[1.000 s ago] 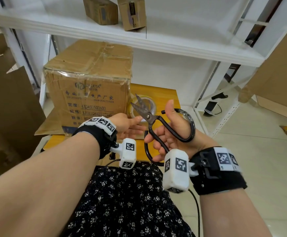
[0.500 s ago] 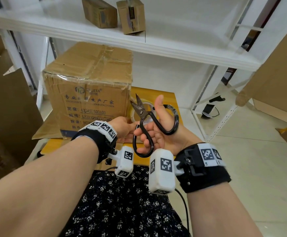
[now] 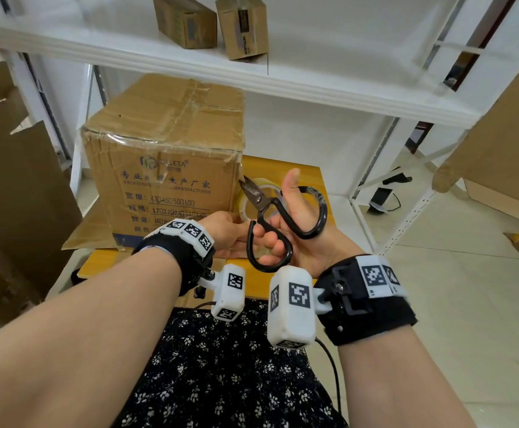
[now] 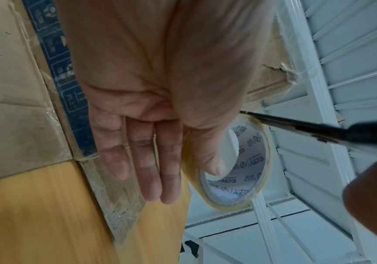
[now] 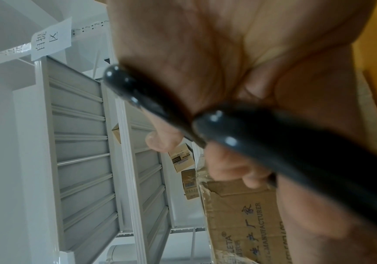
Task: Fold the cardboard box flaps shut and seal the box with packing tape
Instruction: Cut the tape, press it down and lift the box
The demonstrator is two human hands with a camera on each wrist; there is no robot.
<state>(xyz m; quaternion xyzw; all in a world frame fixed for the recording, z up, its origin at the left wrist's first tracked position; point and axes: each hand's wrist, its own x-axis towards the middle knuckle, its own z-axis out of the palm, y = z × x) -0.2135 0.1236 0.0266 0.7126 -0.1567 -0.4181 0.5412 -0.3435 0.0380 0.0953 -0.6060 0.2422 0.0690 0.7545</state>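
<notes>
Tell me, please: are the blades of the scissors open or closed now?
Closed. In the head view the scissors show both blades together in one point, with no gap; the right hand holds their handles.

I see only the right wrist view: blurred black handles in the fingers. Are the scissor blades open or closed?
Observer: Head view: the scissors in the right hand look closed, tips up.
Operator: Where is the tape?
Observer: The tape roll stands on edge right of the cardboard box.
Operator: And the left hand?
Observer: The left hand has straight fingers, beside the roll; contact is unclear.
</notes>
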